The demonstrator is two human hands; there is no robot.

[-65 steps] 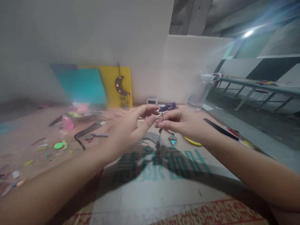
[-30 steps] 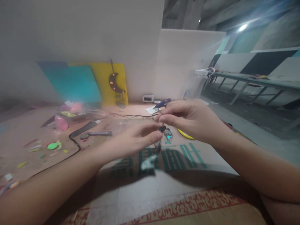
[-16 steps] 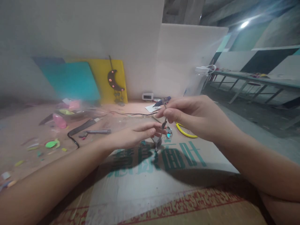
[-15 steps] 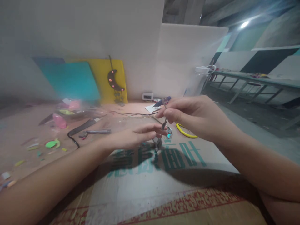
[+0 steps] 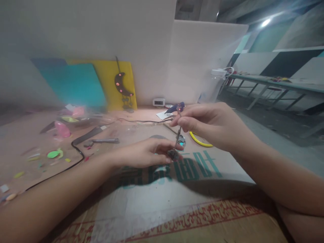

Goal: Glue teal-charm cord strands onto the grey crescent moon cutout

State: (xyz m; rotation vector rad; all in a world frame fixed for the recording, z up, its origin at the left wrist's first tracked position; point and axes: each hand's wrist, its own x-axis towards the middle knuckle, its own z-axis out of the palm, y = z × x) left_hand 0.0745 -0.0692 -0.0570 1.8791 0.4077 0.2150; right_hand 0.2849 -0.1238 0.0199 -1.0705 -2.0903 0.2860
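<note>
Over the printed cardboard sheet, my right hand pinches a thin cord; my left hand, lowered since before, closes fingertips on its dangling ornament.

We record dim indoor lighting, the main source being a ceiling lamp at upper right that flares in bluish streaks across that corner. The forearms cast broad, soft shadows toward the viewer on the printed cardboard sheet. Focus is soft throughout, the left part of the table smeared and hazy, with wide-angle stretching at the edges.
</note>
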